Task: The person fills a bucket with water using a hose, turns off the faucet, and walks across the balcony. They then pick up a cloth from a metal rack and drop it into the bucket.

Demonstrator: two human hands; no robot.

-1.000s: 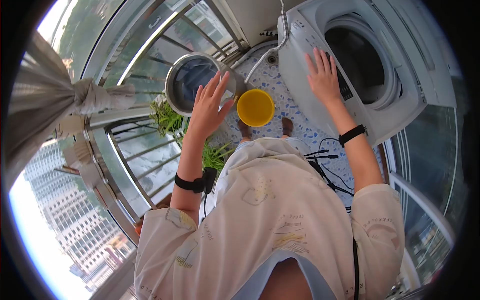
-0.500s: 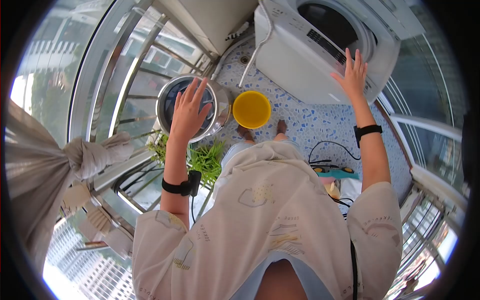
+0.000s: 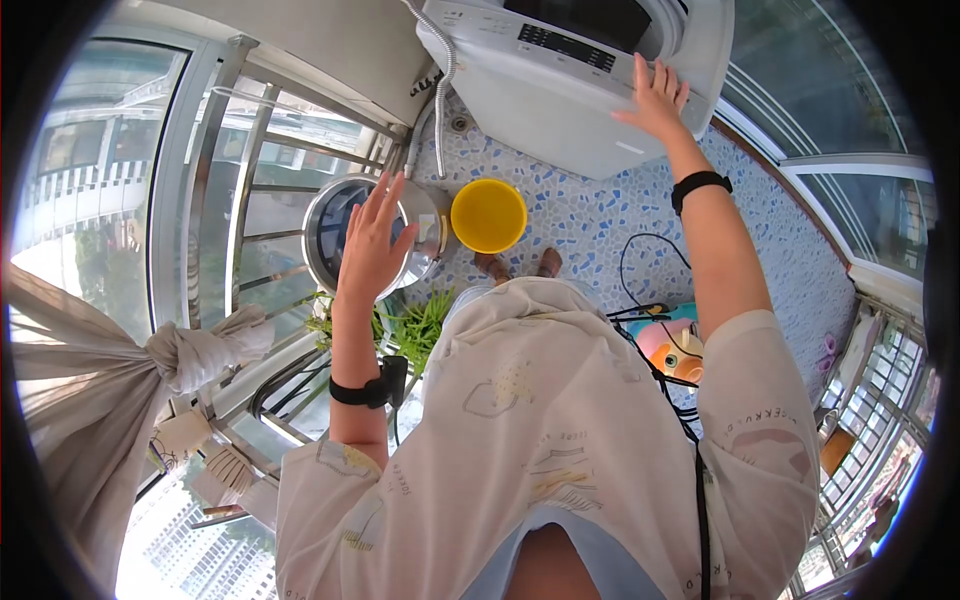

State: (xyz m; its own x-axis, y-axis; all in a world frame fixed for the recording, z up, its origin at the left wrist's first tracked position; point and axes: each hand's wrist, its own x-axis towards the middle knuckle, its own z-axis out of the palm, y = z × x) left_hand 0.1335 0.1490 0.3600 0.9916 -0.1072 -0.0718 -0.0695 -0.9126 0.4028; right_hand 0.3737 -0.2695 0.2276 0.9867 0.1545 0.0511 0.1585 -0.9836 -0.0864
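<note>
My left hand (image 3: 375, 240) is open, palm down with fingers stretched out, above a round stainless steel tub (image 3: 318, 262) with something dark inside. No object is in that hand. My right hand (image 3: 658, 100) is spread open over the front edge of a white washing machine (image 3: 570, 125), near its dark button panel (image 3: 566, 47); whether it touches the machine I cannot tell. To the right of the steel tub a yellow basin (image 3: 489, 216) stands on the floor in front of my feet.
A grey corrugated hose (image 3: 444, 100) hangs beside the washing machine. Green plants (image 3: 425, 325) stand below the tub by the metal railing. Black cables (image 3: 640, 312) and a colourful toy-like item (image 3: 675, 350) lie right of my legs. A knotted curtain (image 3: 210, 350) hangs at left.
The view has turned, so the washing machine sits further left and higher. My right hand has shifted left and up in view, staying by the machine. My left hand remains over the tub.
</note>
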